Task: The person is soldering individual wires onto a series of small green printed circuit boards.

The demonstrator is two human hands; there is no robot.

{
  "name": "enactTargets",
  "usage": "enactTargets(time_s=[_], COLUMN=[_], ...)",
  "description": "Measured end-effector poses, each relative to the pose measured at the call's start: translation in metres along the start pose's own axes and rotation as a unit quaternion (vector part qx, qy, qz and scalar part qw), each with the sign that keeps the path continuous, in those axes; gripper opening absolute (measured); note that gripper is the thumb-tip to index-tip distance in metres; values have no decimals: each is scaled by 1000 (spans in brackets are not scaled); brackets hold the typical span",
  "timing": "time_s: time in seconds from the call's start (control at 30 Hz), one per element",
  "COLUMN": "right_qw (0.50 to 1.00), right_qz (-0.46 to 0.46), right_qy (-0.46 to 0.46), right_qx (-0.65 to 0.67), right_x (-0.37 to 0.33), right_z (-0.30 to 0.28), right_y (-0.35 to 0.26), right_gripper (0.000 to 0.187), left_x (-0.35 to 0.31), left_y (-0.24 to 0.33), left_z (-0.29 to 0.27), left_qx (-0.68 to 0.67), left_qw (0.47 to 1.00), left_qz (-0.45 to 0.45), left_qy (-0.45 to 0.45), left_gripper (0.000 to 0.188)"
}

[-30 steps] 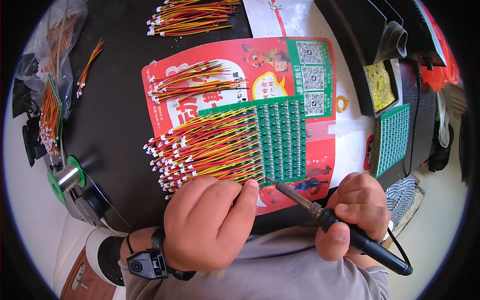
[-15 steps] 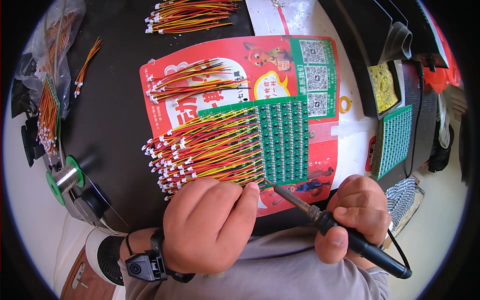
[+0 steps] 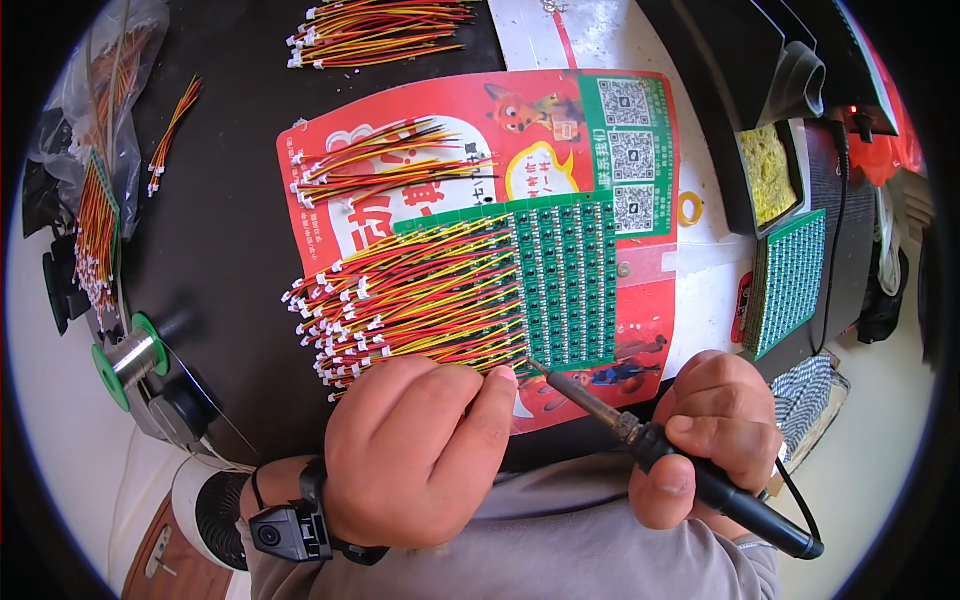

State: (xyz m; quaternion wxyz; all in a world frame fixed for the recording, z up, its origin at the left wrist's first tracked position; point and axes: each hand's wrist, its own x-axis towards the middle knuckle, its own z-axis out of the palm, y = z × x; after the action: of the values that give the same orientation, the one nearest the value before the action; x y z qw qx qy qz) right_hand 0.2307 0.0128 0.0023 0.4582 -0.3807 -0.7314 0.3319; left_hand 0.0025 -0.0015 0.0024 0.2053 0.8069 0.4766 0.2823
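My right hand (image 3: 715,435) is wrapped around the black handle of a soldering iron (image 3: 700,470). Its tip meets the near edge of a green circuit board panel (image 3: 567,285), close to my left fingertips. Rows of wires (image 3: 420,300), red, yellow and black with white connectors, lie across the panel's left half. My left hand (image 3: 420,450) is closed, its thumb and forefinger pressed at the nearest wire ends; the pinched wire itself is mostly hidden beneath the fingers. Under the panel lies a red printed sheet (image 3: 640,310).
Loose wire bundles lie on the sheet (image 3: 390,165) and at the far edge (image 3: 385,30). A solder spool (image 3: 130,357) stands at left, beside bagged wires (image 3: 100,230). At right are a yellow sponge (image 3: 768,175), stacked green panels (image 3: 790,285) and a tape ring (image 3: 690,208).
Both hands and the iron stay almost still. A small red light now shows on the black device at the upper right.
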Motion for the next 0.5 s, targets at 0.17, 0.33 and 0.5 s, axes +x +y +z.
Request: enactTargets(time_s=[0.17,0.33,0.5], right_qw=[1000,1000,1000], right_qz=[-7,-13,7], right_qy=[-1,-2,5], right_qx=[-4,-1,-3], right_x=[-1,-1,0], right_z=[-1,0,2], right_y=[3,2,0], right_gripper=[28,28,27], left_x=[0,0,0], left_y=[-1,-2,0], left_z=[1,0,1], left_qx=[1,-1,2], left_qw=[1000,1000,1000], left_qz=[1,5,-1], left_qy=[-7,-7,-5], left_gripper=[25,25,26])
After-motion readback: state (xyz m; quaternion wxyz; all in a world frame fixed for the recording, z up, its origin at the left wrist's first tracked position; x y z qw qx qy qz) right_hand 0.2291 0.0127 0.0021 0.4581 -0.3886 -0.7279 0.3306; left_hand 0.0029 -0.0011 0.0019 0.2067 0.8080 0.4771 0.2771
